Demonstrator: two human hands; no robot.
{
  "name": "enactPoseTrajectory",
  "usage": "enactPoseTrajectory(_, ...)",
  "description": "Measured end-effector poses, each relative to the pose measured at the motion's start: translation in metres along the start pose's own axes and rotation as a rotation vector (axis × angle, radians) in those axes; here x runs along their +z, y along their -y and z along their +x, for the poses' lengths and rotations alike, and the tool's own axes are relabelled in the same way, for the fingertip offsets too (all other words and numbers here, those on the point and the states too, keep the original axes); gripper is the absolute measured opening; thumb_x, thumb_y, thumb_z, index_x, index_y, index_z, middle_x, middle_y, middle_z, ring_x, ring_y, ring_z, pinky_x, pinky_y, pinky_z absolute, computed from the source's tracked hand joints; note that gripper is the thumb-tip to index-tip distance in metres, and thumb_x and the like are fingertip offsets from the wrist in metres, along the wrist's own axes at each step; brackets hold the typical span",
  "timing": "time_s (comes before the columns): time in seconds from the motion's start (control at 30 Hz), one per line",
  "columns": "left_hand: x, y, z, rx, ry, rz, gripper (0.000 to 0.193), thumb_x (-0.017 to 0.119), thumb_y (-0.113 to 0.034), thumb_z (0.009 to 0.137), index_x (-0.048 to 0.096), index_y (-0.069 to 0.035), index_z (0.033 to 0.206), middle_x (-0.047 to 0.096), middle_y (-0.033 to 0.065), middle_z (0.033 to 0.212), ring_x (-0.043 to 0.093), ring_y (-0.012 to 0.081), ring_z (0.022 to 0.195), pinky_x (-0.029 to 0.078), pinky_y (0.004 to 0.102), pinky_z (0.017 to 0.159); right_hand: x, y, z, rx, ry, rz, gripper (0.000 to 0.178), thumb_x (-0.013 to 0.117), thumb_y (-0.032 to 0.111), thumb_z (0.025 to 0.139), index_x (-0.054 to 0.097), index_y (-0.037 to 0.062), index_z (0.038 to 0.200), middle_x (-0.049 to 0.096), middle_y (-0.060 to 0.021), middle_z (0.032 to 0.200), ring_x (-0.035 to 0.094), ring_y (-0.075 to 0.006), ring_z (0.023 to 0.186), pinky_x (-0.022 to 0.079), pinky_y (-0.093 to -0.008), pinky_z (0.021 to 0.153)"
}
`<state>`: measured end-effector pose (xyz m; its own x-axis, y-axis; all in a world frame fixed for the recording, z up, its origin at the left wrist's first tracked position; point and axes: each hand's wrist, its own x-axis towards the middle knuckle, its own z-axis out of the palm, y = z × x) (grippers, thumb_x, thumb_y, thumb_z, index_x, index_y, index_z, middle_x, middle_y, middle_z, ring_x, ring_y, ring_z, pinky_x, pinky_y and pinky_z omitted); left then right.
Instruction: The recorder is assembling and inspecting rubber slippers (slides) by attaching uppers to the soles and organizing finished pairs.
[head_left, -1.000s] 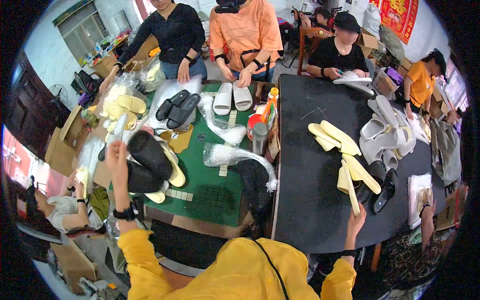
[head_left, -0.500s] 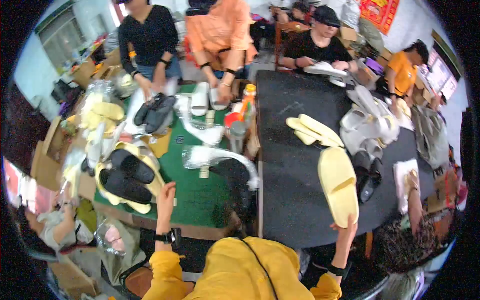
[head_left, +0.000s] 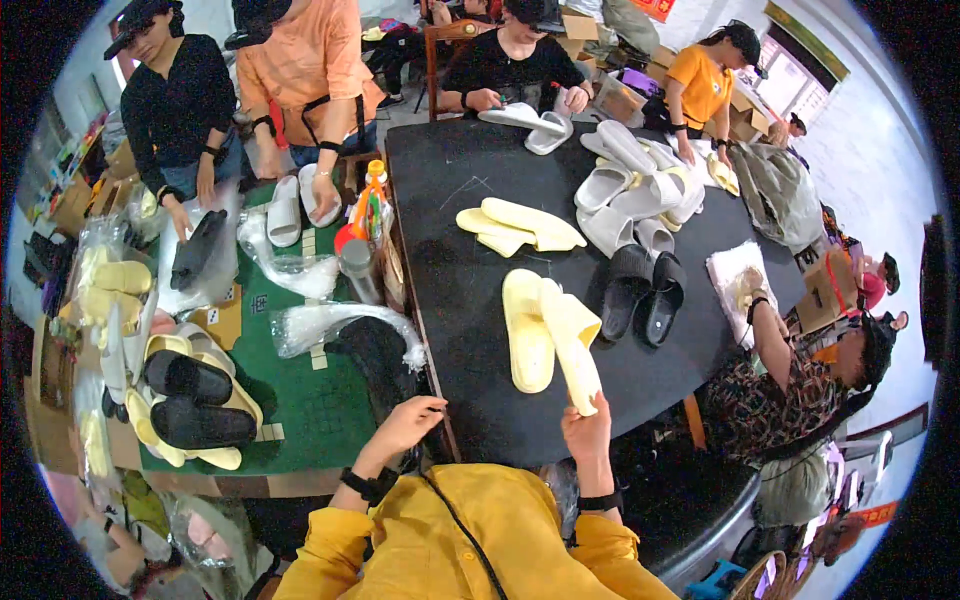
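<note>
My right hand (head_left: 587, 432) grips the near end of a pale yellow slipper (head_left: 570, 335), which is tilted over the black table. Its far end overlaps another yellow slipper (head_left: 526, 345) lying on the tabletop. My left hand (head_left: 408, 422) is held out by the near edge between the two tables, fingers stretched loosely, nothing visible in them. Farther off lies another pair of yellow slippers (head_left: 530, 224). Right of the held slipper are two black slippers (head_left: 628, 290), with a heap of grey slippers (head_left: 625, 190) behind them.
On the green table (head_left: 310, 420) at left, black slippers (head_left: 195, 400) rest on yellow ones. Plastic wrapping (head_left: 340, 325), a grey cup (head_left: 360, 270) and an orange bottle (head_left: 375, 190) are near its right edge. Several people work around both tables; one at right touches a white stack (head_left: 735, 280).
The view has swung right. My left hand has left the slipper pile on the green table. By my right hand, two yellow slippers now show where one did before.
</note>
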<state>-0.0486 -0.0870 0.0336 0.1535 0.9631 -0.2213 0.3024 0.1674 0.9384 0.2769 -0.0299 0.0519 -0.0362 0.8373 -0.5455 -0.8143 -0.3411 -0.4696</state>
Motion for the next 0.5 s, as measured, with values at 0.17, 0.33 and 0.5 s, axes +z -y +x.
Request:
enactPoseTrajectory(0.17,0.017,-0.019,0.02,0.053,0.09,-0.057,0.036,0.052,-0.024,0.094,0.051,-0.002,0.123,0.059,0.0142,0.111,0.061,0.0242,0.098,0.048,0.0324,0.083,0.01,-0.014,-0.008,-0.047,-0.013,-0.206,0.038,0.055,0.033,0.089,0.046,0.0067,0.115,0.057,-0.0071,0.098,0.056,-0.0191,0.071,0.048,-0.0244,0.061)
enactPoseTrajectory(0.33,0.031,-0.027,0.03,-0.05,0.08,-0.26,0.066,0.049,-0.03,0.096,0.014,-0.002,0.144,0.058,0.0157,0.112,0.06,0.0227,0.097,0.046,0.0312,0.084,0.028,-0.053,-0.017,0.073,0.27,-0.415,0.046,0.053,0.036,0.092,0.043,0.0022,0.122,0.06,-0.0102,0.107,0.061,-0.0204,0.083,0.051,-0.0297,0.073)
enactPoseTrajectory(0.5,0.042,-0.029,0.046,-0.041,-0.024,-0.448,0.086,0.057,-0.016,0.091,-0.008,-0.009,0.146,0.055,0.0124,0.115,0.055,0.0188,0.098,0.045,0.0317,0.085,0.029,-0.092,-0.017,0.301,0.336,-0.521,0.042,0.047,0.025,0.096,0.039,0.0042,0.132,0.054,-0.0105,0.123,0.057,-0.0215,0.108,0.049,-0.0332,0.087)
